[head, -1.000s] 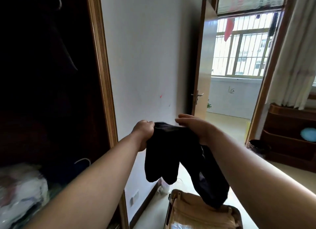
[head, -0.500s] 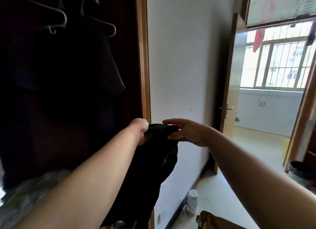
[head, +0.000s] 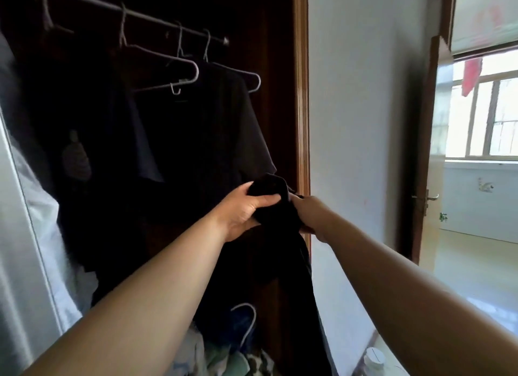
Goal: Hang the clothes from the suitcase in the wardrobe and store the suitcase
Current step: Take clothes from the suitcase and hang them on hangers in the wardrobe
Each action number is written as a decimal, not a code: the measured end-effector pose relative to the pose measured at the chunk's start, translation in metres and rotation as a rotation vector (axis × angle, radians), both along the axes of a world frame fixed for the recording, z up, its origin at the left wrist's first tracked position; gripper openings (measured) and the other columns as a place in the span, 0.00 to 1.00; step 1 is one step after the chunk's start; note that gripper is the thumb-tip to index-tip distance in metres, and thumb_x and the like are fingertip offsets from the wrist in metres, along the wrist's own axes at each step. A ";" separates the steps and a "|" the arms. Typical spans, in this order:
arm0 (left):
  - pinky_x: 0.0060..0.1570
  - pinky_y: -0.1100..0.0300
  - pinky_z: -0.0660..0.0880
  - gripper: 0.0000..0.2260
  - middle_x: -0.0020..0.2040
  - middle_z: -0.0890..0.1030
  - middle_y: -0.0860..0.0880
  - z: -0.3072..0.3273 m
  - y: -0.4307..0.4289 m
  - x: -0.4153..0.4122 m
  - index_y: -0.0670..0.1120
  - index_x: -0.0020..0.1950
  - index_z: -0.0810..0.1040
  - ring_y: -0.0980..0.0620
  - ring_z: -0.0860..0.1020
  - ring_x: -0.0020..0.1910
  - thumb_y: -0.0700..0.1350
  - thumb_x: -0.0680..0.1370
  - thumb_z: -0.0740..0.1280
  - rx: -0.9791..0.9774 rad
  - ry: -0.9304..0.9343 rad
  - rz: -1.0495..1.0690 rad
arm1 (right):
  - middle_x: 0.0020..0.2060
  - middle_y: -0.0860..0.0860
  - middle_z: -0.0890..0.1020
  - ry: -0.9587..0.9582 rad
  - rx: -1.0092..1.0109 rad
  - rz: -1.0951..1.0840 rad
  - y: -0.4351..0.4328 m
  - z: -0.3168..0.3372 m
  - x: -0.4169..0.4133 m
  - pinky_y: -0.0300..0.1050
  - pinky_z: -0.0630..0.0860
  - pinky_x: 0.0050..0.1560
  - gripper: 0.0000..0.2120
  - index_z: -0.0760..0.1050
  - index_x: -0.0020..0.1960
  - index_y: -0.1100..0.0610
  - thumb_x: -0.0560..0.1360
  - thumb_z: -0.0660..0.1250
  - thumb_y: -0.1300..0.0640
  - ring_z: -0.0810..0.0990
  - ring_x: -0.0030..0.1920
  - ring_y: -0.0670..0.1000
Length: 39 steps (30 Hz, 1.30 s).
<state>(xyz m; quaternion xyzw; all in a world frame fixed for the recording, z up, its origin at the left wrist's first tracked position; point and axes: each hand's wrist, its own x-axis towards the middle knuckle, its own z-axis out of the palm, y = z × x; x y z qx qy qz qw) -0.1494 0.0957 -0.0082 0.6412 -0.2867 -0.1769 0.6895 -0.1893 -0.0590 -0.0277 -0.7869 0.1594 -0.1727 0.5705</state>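
Between them, the left hand (head: pixel 246 207) and right hand (head: pixel 308 215) each close tightly on a black garment (head: pixel 280 235), whose lower end drops out of view below.

Hung dark shirts (head: pixel 196 140) crowd the rail (head: pixel 134 16) above the hands; an empty hanger (head: pixel 168 75) hangs there, the wardrobe's wooden frame (head: pixel 304 109) close right.
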 end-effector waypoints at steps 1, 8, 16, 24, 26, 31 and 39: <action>0.58 0.47 0.77 0.11 0.57 0.81 0.42 0.001 0.003 0.006 0.42 0.61 0.77 0.43 0.80 0.58 0.39 0.78 0.66 0.011 -0.023 0.064 | 0.35 0.51 0.76 0.024 0.000 0.003 0.005 0.002 0.002 0.41 0.77 0.34 0.17 0.74 0.46 0.59 0.80 0.60 0.45 0.76 0.34 0.48; 0.35 0.60 0.76 0.05 0.45 0.82 0.46 0.000 0.013 0.032 0.45 0.47 0.78 0.51 0.81 0.42 0.43 0.80 0.64 0.077 -0.061 0.292 | 0.48 0.53 0.83 -0.040 0.159 0.291 0.026 0.016 0.020 0.47 0.75 0.60 0.23 0.78 0.56 0.55 0.72 0.66 0.37 0.81 0.52 0.52; 0.41 0.55 0.80 0.13 0.47 0.84 0.43 0.008 0.037 0.044 0.40 0.53 0.80 0.48 0.83 0.42 0.48 0.75 0.71 0.189 -0.115 0.249 | 0.45 0.55 0.82 -0.079 -0.107 0.200 0.039 0.013 0.034 0.50 0.80 0.56 0.08 0.78 0.51 0.59 0.74 0.66 0.59 0.83 0.48 0.53; 0.32 0.63 0.78 0.20 0.37 0.84 0.47 0.032 0.059 0.043 0.42 0.45 0.82 0.52 0.83 0.33 0.60 0.74 0.68 0.305 -0.135 0.114 | 0.32 0.51 0.76 -0.158 -0.023 0.085 0.041 0.023 0.043 0.41 0.72 0.36 0.08 0.76 0.41 0.58 0.76 0.60 0.64 0.76 0.34 0.48; 0.35 0.63 0.79 0.20 0.41 0.84 0.47 0.036 0.061 0.047 0.43 0.46 0.82 0.52 0.84 0.37 0.61 0.76 0.65 0.328 -0.162 0.191 | 0.33 0.52 0.77 -0.166 0.055 0.115 0.041 0.027 0.046 0.43 0.72 0.38 0.08 0.77 0.42 0.58 0.74 0.60 0.64 0.77 0.35 0.49; 0.56 0.55 0.78 0.26 0.54 0.82 0.45 0.040 0.060 0.051 0.42 0.60 0.78 0.49 0.81 0.53 0.63 0.75 0.65 0.376 -0.275 0.366 | 0.38 0.55 0.76 -0.104 0.277 0.145 0.043 0.044 0.051 0.47 0.75 0.44 0.06 0.74 0.45 0.59 0.72 0.58 0.64 0.76 0.41 0.54; 0.33 0.64 0.74 0.07 0.37 0.77 0.50 0.040 0.055 0.057 0.45 0.51 0.81 0.54 0.76 0.37 0.37 0.77 0.65 0.887 -0.513 0.553 | 0.34 0.52 0.76 -0.157 0.435 0.095 0.005 0.065 0.060 0.45 0.76 0.43 0.08 0.76 0.46 0.58 0.78 0.58 0.61 0.77 0.36 0.51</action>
